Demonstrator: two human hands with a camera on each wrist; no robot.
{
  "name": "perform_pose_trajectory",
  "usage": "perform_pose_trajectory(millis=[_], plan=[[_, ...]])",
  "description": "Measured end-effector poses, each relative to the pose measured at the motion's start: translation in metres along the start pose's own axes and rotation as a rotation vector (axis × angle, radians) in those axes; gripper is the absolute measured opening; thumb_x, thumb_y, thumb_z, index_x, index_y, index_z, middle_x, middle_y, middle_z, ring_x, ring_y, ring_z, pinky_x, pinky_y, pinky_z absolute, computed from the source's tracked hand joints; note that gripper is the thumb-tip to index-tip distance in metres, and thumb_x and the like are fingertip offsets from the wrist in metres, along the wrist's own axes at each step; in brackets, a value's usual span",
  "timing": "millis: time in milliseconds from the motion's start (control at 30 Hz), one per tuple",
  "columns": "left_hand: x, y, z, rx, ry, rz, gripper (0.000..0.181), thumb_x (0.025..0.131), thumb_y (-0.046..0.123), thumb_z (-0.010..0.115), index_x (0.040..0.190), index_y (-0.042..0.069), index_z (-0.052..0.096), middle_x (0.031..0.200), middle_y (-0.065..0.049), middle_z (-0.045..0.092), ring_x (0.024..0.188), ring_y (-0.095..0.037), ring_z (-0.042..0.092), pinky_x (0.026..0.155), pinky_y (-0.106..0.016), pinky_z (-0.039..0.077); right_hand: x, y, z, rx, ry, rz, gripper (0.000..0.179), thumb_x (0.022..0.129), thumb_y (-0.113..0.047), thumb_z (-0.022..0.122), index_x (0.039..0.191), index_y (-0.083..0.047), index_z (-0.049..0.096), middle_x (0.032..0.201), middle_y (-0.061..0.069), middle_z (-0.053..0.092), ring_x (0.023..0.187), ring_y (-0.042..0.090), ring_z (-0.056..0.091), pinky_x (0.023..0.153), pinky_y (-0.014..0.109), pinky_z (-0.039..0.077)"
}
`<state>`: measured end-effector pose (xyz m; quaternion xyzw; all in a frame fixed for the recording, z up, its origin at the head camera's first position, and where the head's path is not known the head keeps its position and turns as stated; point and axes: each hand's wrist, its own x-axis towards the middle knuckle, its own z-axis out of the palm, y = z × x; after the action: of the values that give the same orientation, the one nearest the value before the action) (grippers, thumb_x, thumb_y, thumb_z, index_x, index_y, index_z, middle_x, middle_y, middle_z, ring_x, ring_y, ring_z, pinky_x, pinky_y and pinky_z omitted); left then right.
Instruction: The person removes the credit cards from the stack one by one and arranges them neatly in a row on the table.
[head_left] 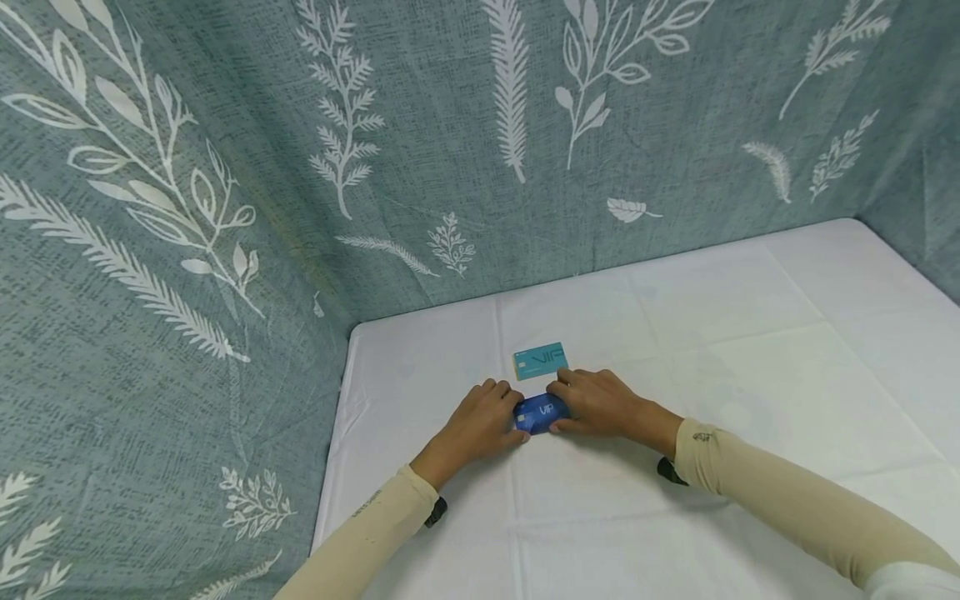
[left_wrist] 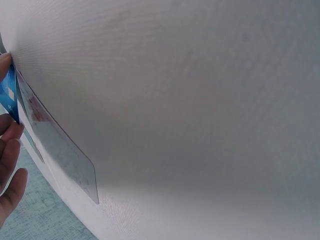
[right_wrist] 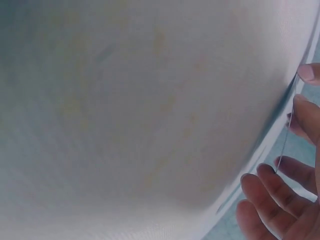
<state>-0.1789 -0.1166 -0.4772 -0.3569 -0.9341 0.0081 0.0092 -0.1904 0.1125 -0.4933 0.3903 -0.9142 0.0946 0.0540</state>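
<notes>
A blue bank card marked VIP (head_left: 542,414) is held between both hands, low over the white cloth. My left hand (head_left: 483,417) pinches its left end between thumb and fingers. On its right end, my right hand (head_left: 600,404) grips it likewise. Just behind lies a teal VIP card (head_left: 540,360), close to the right hand's fingertips. The left wrist view shows the blue card tilted above a glossy pale card (left_wrist: 65,145); glare hides most of its print. From the right wrist, the held card appears only as a thin edge.
A white cloth (head_left: 720,350) with fold creases covers the table. Behind and to the left hangs a grey-green curtain (head_left: 450,150) with white leaf patterns, meeting the table's back and left edges. A dark wrist-worn device (head_left: 670,472) sits under the right wrist.
</notes>
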Motion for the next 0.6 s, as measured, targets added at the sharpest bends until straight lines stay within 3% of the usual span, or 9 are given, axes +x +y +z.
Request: perform_pose_trajectory(millis=[600], plan=[[-0.0009,0.0000,-0.0012,-0.001,-0.007,0.000,0.052,0.081,0.049,0.070,0.115,0.010,0.063,0.103,-0.002,0.059,0.089,-0.016,0.051,0.076,-0.031,0.045,-0.0001,-0.0006,0.0008,0.004,-0.018,0.010,0.057,0.081,-0.054,0.067,0.116,-0.010,0.062,0.097,0.004,0.057,0.072,0.011,0.054,0.053,0.024,0.045]])
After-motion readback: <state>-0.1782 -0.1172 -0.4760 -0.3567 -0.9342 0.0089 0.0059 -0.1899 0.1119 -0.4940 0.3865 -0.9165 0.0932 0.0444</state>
